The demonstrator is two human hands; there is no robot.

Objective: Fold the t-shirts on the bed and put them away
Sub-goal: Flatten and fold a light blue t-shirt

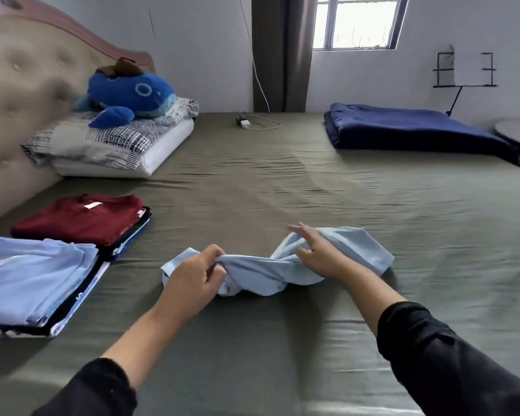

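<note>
We have the light blue t-shirt (270,265) bunched on the bed (282,181), just in front of us and near the front edge. Our left hand (192,277) has its fingers curled round a gathered fold at the shirt's left end. Our right hand (315,253) pinches the cloth near the middle between thumb and lower fingers, with the other fingers spread loose above it.

The shirt looks thin, soft and very light, so we judge it will sag and crease wherever it is not held, and it should slide easily over the sheet. Taking it at 2 outer points, such as the shoulders or the hem corners, would let it hang flat; a grip in the middle only twists it further.

As it lies, its long axis runs left to right across the bed, rising a little toward the right. We cannot tell which end is the collar.

2 piles of folded shirts sit to our left: a light blue pile (33,271) nearer us and a dark red pile (81,219) just behind it.
</note>
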